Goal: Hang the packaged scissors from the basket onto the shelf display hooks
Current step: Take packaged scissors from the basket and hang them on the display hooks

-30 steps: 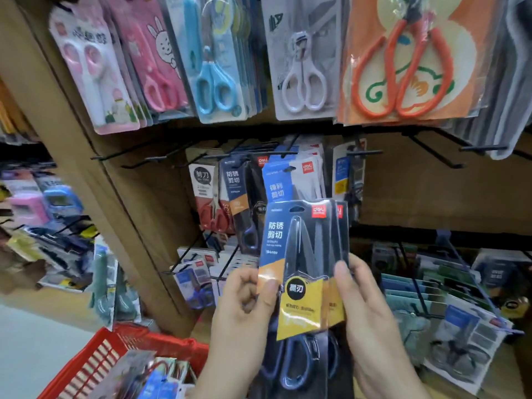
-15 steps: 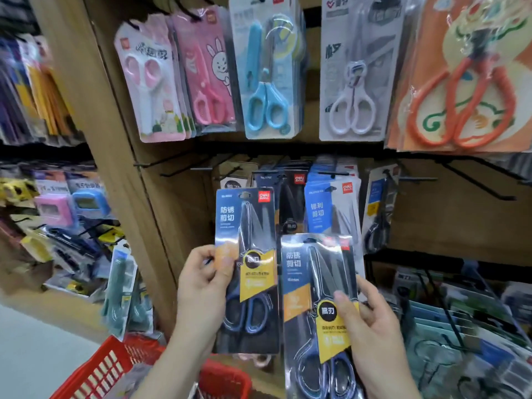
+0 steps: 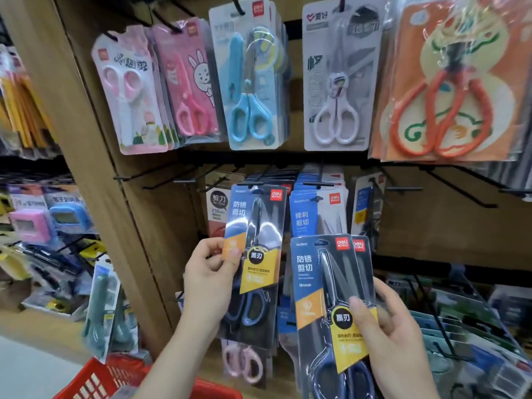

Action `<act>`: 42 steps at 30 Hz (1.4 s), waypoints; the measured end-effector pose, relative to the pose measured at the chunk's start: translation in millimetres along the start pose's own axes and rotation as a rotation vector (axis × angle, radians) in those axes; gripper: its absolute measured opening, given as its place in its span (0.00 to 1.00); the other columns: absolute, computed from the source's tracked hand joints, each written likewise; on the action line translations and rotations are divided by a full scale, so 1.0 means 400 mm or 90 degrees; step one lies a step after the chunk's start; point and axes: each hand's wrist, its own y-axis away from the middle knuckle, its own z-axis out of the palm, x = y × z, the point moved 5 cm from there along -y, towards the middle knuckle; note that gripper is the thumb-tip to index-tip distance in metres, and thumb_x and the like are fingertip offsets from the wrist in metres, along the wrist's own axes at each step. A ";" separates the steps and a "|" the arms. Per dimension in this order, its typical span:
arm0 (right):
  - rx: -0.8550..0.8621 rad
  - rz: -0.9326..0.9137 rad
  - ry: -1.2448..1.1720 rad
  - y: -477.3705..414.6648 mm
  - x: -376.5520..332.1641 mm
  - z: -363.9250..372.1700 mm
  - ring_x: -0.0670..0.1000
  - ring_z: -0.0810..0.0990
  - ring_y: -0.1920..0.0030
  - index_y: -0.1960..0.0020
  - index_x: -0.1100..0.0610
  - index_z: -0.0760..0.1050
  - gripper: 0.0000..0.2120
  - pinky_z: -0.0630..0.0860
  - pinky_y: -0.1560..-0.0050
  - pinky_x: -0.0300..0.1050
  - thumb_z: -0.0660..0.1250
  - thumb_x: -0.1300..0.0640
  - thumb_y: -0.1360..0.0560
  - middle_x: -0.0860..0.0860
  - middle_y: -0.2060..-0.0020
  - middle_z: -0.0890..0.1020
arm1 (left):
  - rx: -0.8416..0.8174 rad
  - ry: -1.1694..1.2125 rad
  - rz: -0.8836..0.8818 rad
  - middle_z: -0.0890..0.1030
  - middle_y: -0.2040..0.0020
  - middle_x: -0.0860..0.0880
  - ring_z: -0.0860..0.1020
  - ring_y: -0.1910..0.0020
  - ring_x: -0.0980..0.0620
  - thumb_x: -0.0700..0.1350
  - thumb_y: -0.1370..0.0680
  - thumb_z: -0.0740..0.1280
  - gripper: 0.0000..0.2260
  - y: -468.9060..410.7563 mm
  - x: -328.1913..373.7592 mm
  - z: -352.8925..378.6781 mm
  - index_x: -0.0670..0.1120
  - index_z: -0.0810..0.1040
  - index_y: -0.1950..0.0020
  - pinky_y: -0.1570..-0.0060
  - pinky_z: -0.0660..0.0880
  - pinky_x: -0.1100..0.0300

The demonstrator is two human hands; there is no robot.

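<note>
We are facing the wooden shelf (image 3: pixel 95 182), which is rising behind and above both grips. Its top row of children's scissors (image 3: pixel 250 82) is hanging well above them. The red basket (image 3: pixel 95 378) is sitting below and to the left of the left grip (image 3: pixel 210 277).

Our right grip (image 3: pixel 394 335) is holding the stacked packs (image 3: pixel 319 280), one scissors card behind the other. The thumb is pressing across the front card's yellow label, and the cards are standing upright, reaching above the grip.

Our left grip is pinching the single pack (image 3: pixel 259 223) by its left edge, thumb lying on the orange patch. That pack is stretching up from the grip, its top edge reaching the middle row of display hooks (image 3: pixel 460 190). We cannot tell whether it is hanging on one.
</note>
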 end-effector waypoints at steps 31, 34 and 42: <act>-0.049 -0.044 -0.051 -0.022 -0.038 0.037 0.47 0.85 0.50 0.39 0.48 0.72 0.25 0.80 0.47 0.47 0.72 0.50 0.35 0.47 0.50 0.87 | -0.201 -0.026 -0.090 0.84 0.57 0.48 0.82 0.58 0.51 0.51 0.22 0.66 0.08 0.098 0.010 0.115 0.48 0.81 0.49 0.57 0.80 0.58; -0.075 -0.047 -0.047 0.000 -0.046 0.074 0.47 0.86 0.52 0.38 0.52 0.73 0.23 0.81 0.53 0.41 0.71 0.50 0.32 0.48 0.52 0.87 | -0.197 0.046 -0.090 0.87 0.53 0.48 0.85 0.53 0.49 0.49 0.29 0.71 0.12 0.161 0.019 0.107 0.47 0.82 0.48 0.56 0.81 0.60; -0.025 -0.037 -0.059 -0.011 -0.056 0.124 0.54 0.84 0.49 0.53 0.49 0.83 0.09 0.78 0.42 0.58 0.64 0.52 0.20 0.51 0.54 0.86 | -0.089 0.151 -0.071 0.87 0.56 0.42 0.85 0.60 0.48 0.46 0.29 0.68 0.13 0.132 0.045 -0.019 0.43 0.82 0.47 0.60 0.81 0.55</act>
